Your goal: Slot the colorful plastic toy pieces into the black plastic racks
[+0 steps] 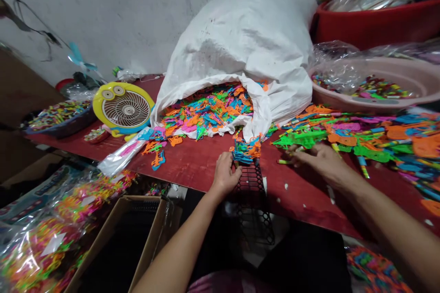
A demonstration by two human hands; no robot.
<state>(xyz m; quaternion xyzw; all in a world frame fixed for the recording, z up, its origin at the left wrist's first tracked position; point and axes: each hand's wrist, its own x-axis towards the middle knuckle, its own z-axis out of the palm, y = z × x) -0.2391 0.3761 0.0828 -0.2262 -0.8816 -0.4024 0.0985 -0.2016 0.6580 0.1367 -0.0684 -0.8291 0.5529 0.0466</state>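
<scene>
My left hand (226,175) is at the table's front edge with its fingers curled beside a small stack of blue and orange plastic pieces (246,151). The stack sits at the far end of a black wire rack (252,183), which juts over the edge toward my lap. What those fingers grip is hidden. My right hand (321,162) reaches over the table to the right, its fingertips blurred by motion. They are close to a green flat plastic piece (302,138) and a short yellow-and-green tube (283,162). Whether they hold either one is unclear.
A big white sack (244,32) spills colourful plastic pieces (209,110) onto the red table (192,162). More pieces with tubes (374,135) are heaped at right, before a pink basin (405,78). A yellow fan (125,107) stands left. Below lies an open cardboard box (153,238).
</scene>
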